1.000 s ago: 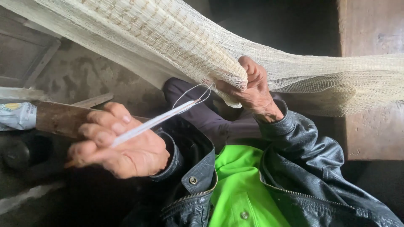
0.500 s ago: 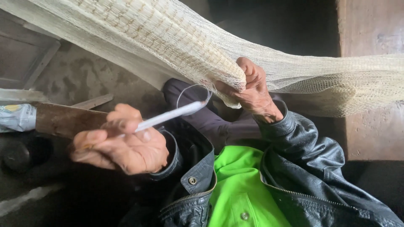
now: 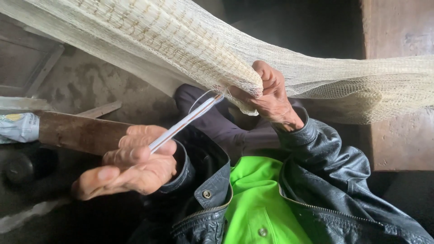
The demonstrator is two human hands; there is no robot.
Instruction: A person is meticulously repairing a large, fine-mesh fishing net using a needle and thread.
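Note:
A cream fishing net (image 3: 181, 40) stretches across the top of the view from upper left to right. My right hand (image 3: 271, 97) pinches a bunched edge of the net at the centre. My left hand (image 3: 131, 165) is lower left and holds a slim white netting needle (image 3: 185, 121). The needle's tip reaches the net edge right beside my right hand's fingers, and a thin thread (image 3: 199, 97) loops from the tip up to the net. Both arms wear black leather jacket sleeves (image 3: 330, 167) over a bright green shirt (image 3: 257, 203).
A rusty brown bar (image 3: 77, 131) lies at the left, behind my left hand, with a printed sack (image 3: 18, 126) at its end. A wooden plank (image 3: 101, 110) rests on the concrete floor (image 3: 95, 86). A brown wooden panel (image 3: 398, 31) stands at the right.
My left hand has pushed the needle up and to the right, so its tip now reaches the net edge by my right hand. The right hand has kept its grip on the net.

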